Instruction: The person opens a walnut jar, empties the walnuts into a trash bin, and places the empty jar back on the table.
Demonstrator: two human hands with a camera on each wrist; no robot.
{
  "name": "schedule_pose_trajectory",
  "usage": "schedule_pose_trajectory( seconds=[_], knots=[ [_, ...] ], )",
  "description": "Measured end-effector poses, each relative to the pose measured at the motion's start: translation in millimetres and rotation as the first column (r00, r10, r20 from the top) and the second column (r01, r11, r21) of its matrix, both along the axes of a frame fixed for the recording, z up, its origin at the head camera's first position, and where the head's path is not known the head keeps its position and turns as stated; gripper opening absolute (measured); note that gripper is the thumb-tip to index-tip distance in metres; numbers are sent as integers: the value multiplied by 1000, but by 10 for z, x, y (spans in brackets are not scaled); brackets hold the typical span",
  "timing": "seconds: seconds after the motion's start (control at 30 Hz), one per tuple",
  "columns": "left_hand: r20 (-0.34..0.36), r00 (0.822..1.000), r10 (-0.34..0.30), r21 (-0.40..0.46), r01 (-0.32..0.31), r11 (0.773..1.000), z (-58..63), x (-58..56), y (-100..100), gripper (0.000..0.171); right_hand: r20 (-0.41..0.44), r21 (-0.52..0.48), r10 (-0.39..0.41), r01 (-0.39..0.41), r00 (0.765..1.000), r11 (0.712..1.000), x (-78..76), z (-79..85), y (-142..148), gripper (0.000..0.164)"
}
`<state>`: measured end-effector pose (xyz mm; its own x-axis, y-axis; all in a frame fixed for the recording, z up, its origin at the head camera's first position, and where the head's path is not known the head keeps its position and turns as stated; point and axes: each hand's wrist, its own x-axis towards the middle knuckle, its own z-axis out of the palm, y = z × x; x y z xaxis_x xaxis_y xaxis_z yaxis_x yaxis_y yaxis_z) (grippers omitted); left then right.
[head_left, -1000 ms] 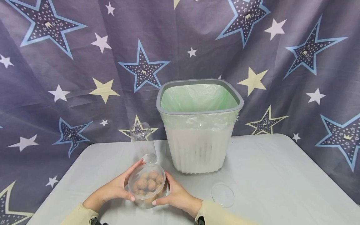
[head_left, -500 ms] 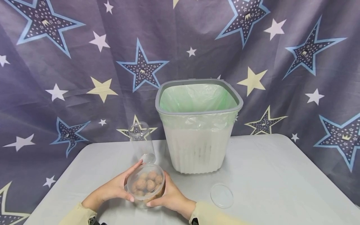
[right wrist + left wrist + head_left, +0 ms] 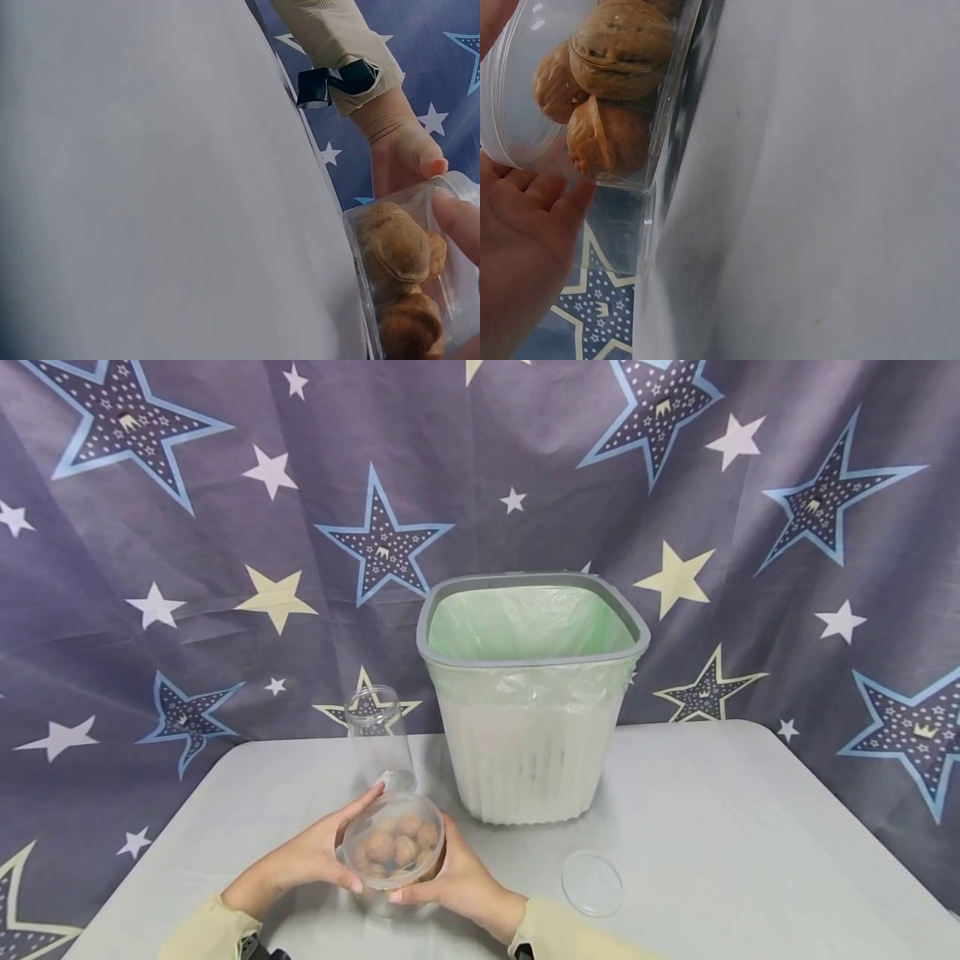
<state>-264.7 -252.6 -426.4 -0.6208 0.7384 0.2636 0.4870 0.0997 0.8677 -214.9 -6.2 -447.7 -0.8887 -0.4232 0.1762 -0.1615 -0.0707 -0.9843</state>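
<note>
A clear plastic jar (image 3: 390, 900) of walnuts (image 3: 405, 850) stands at the front left of the table, a translucent lid (image 3: 362, 823) over its top. My left hand (image 3: 318, 852) grips its left side, the thumb toward me and the fingers on the far side. From the right, my right hand (image 3: 465, 877) holds the same jar, thumb laid across its front just under the lid. Through the wall in the left wrist view, several walnuts (image 3: 622, 49) show. The jar's base (image 3: 361, 285) is close over the table in the right wrist view.
Just behind the jar stands a second, empty clear jar (image 3: 382, 743). A white bin (image 3: 525, 752) with a grey rim and green liner is at the back middle. Right of my hands lies a round clear lid (image 3: 592, 883). A starry curtain (image 3: 480, 468) hangs behind the table (image 3: 720, 827).
My right thumb has slid a little left along the front of the walnut jar. Both hands keep holding the jar in nearly the same place.
</note>
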Motion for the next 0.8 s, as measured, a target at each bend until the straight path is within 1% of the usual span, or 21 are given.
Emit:
schedule_pose_trajectory(
  seconds=[0.17,0.27,0.4,0.5,0.63,0.73,0.8],
  knots=[
    [-54,998,17,-8,-18,1000,53,50,54,113,-15,0,40,-40,999,999,3,28,70,107],
    [-78,996,31,-10,-32,999,87,84,116,113,-25,11,38,-38,999,999,18,50,128,106],
    [-84,994,62,-14,-63,998,121,122,211,115,-46,25,25,-24,999,999,38,99,228,103],
    [-90,992,91,-24,-93,995,140,157,279,115,-69,22,36,-35,997,999,49,133,308,101],
    [-126,985,118,-46,-124,991,166,215,378,116,-105,30,54,-51,993,998,76,158,419,101],
    [-140,981,135,-53,-143,988,188,266,466,117,-124,68,49,-40,991,997,104,178,512,101],
    [-134,980,144,-51,-152,987,202,305,527,118,-130,112,38,-23,991,993,131,195,582,102]
  ],
)
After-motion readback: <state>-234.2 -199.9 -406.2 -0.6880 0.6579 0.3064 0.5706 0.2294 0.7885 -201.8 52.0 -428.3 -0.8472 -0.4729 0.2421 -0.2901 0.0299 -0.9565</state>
